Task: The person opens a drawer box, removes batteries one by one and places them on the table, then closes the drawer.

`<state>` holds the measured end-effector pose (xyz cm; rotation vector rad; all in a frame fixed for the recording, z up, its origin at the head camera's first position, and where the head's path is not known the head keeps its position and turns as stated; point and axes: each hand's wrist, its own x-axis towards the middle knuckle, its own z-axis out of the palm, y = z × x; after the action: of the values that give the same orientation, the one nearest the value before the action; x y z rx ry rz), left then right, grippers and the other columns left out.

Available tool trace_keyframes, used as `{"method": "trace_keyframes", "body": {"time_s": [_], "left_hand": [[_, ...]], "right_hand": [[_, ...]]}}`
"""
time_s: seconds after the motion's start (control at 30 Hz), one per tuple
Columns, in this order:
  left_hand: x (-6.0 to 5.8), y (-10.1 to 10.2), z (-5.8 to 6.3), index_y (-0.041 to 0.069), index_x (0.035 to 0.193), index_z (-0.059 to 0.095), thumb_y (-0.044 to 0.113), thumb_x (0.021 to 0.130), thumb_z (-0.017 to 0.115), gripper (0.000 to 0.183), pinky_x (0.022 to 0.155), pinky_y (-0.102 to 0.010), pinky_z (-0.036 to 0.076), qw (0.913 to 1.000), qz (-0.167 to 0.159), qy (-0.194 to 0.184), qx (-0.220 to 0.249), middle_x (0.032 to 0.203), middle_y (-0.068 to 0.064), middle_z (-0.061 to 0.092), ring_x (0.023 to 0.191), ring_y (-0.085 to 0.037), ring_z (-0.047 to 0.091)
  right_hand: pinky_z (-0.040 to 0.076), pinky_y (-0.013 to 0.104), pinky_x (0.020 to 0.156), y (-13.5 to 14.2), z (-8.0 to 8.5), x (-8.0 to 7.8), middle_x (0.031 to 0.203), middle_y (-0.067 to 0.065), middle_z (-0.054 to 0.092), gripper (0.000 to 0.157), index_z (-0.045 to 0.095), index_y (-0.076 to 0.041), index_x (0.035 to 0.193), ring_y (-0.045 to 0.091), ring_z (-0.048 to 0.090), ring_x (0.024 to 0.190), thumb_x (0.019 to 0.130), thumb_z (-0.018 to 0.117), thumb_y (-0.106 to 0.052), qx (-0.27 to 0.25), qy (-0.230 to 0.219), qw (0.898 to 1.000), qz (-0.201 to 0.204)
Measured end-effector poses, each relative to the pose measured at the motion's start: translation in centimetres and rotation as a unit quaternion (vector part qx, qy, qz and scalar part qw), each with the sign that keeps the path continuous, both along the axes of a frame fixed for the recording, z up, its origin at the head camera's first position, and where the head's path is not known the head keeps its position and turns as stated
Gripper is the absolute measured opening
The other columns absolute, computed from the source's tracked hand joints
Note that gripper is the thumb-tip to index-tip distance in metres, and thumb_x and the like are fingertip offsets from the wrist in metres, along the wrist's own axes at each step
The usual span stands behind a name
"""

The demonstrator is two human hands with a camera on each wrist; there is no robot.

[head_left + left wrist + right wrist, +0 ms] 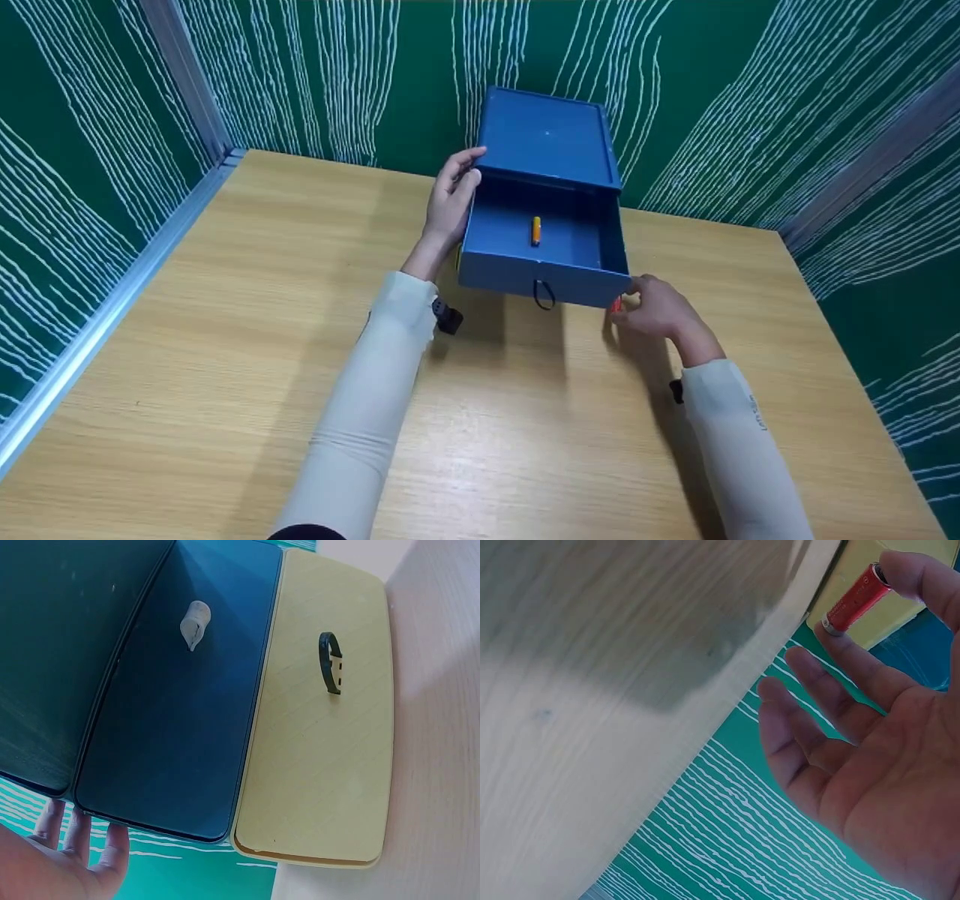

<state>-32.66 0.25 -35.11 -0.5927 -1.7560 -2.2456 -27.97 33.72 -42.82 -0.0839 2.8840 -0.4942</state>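
A blue drawer unit [551, 139] stands at the back of the table with its upper drawer [540, 279] pulled out. An orange-yellow battery [535, 231] lies on the drawer floor. My left hand [451, 199] rests against the unit's left side; in the left wrist view its fingertips [77, 832] touch the edge, fingers extended. Near the drawer's right front corner, my right hand [660, 307] pinches a red battery [856, 600] by its ends between thumb and index finger, the other fingers loosely bent.
A yellow lower drawer [319, 712] with a black loop handle [328, 664] sits below the blue one. A black loop [544, 294] hangs on the upper drawer's front. Green panels with white lines [420, 82] enclose the wooden table [465, 435].
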Motion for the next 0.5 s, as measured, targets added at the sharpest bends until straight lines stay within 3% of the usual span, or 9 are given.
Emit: {"method": "trace_keyframes", "body": {"time_s": [0.5], "left_hand": [[0.04, -0.03, 0.02, 0.002, 0.123, 0.045, 0.008, 0.090, 0.037, 0.034, 0.092, -0.024, 0.033, 1.0000, 0.002, -0.001, -0.009, 0.126, -0.010, 0.044, 0.114, -0.029, 0.039]], "right_hand": [[0.035, 0.056, 0.085, 0.11, -0.47, 0.11, 0.116, 0.013, 0.049, 0.052, 0.055, -0.012, 0.113, 0.031, 0.046, 0.100, 0.069, 0.069, -0.037, 0.009, -0.034, 0.999, -0.014]]}}
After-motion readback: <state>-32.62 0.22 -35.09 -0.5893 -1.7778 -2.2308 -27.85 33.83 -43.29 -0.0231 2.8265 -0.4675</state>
